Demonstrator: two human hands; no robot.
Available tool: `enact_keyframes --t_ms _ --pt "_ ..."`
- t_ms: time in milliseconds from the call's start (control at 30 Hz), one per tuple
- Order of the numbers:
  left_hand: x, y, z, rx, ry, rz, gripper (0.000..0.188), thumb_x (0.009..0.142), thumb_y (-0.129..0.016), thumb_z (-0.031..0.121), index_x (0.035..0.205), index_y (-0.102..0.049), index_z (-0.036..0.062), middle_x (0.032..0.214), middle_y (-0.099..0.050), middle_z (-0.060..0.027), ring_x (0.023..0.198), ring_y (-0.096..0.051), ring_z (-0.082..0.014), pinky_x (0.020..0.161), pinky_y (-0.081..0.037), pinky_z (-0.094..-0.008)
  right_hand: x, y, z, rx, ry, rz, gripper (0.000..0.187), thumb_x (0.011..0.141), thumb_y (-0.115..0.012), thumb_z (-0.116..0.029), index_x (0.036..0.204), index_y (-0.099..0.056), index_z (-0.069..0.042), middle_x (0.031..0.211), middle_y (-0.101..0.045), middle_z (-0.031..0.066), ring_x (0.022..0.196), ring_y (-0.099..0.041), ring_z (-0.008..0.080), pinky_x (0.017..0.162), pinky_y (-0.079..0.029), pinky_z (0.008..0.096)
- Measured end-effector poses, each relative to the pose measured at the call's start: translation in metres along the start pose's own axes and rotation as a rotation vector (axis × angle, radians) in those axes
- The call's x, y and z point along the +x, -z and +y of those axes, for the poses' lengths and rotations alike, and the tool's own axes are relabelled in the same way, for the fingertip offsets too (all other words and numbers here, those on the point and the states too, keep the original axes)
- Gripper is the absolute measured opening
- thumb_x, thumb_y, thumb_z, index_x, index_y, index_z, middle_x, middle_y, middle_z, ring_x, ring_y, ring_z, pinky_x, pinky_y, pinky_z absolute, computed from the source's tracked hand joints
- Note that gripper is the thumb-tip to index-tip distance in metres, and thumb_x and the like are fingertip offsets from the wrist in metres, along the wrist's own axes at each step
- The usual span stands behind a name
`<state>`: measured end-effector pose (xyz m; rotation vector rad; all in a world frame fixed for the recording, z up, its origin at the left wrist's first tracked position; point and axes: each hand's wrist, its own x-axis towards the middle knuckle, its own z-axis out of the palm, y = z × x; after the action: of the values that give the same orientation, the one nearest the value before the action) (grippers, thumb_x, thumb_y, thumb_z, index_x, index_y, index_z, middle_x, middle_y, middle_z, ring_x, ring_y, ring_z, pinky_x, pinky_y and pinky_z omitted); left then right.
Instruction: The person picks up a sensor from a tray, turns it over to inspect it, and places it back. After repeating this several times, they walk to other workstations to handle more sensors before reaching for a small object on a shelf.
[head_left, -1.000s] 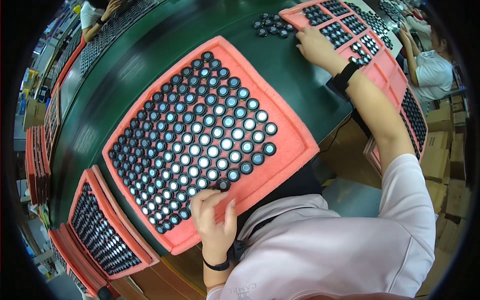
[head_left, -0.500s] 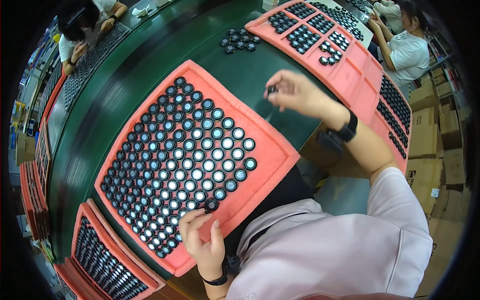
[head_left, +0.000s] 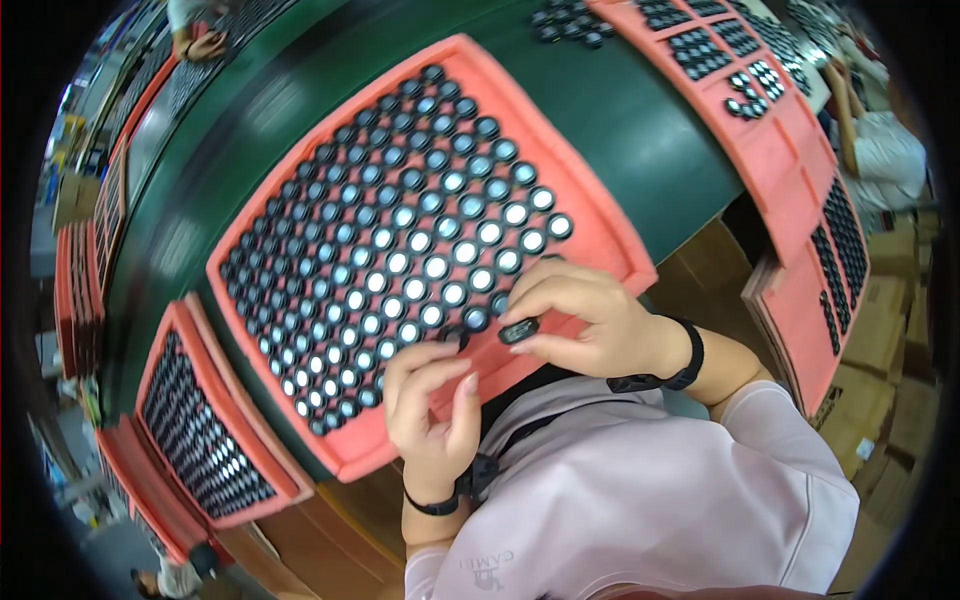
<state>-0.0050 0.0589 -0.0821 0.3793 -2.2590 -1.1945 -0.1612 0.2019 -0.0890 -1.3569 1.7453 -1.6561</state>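
On dark green surface (head_left: pixel 640 130), salmon-red moulded tray (head_left: pixel 600 215) of caps; right hand (head_left: pixel 585 320) pinching small black round cap (head_left: pixel 519 330), left hand (head_left: pixel 432 405) loosely curled, empty; likely fumbled, jostling neighbours.

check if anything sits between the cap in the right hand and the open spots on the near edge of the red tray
Nothing visible does. The right hand holds the small black cap just over the red tray, beside its bare near edge. The left hand rests to the side, apart from it.

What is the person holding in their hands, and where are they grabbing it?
The right hand pinches a small round black cap by its edges, between thumb and fingertips. The left hand holds nothing; it rests on the red plastic tray.
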Motion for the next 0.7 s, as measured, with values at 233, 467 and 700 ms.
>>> enact_keyframes --t_ms 233,467,700 --pt "-0.004 0.002 -0.006 -0.117 -0.037 -0.033 0.023 0.074 -0.071 -0.001 0.095 -0.062 -0.0008 0.098 -0.061 -0.0156 0.088 -0.059 -0.0266 0.076 -0.048 -0.0335 -0.003 -0.013 0.008 -0.012 0.108 0.006 0.028 0.072 -0.072 0.004 0.098 -0.062 -0.001 0.094 -0.064 0.0122 0.084 -0.062 0.0233 0.072 -0.05 0.0313" --pt "0.006 -0.008 -0.006 -0.11 -0.04 -0.172 0.035 0.072 -0.075 0.005 0.103 -0.06 -0.0014 0.102 -0.059 -0.0156 0.09 -0.058 -0.0271 0.079 -0.046 -0.0337 -0.006 -0.016 0.008 -0.085 0.174 -0.004 0.032 0.071 -0.072 0.005 0.1 -0.062 -0.003 0.096 -0.063 0.0124 0.084 -0.062 0.0236 0.071 -0.05 0.0315" --pt "0.008 -0.012 -0.005 -0.114 -0.108 -0.176 0.043 0.068 -0.076 0.002 0.108 -0.059 -0.0007 0.101 -0.059 -0.0156 0.087 -0.057 -0.0282 0.075 -0.047 -0.0344 -0.008 -0.02 0.009 -0.222 0.255 0.063 0.039 0.066 -0.069 0.006 0.104 -0.062 -0.002 0.1 -0.06 0.0122 0.086 -0.061 0.0255 0.072 -0.051 0.0333"
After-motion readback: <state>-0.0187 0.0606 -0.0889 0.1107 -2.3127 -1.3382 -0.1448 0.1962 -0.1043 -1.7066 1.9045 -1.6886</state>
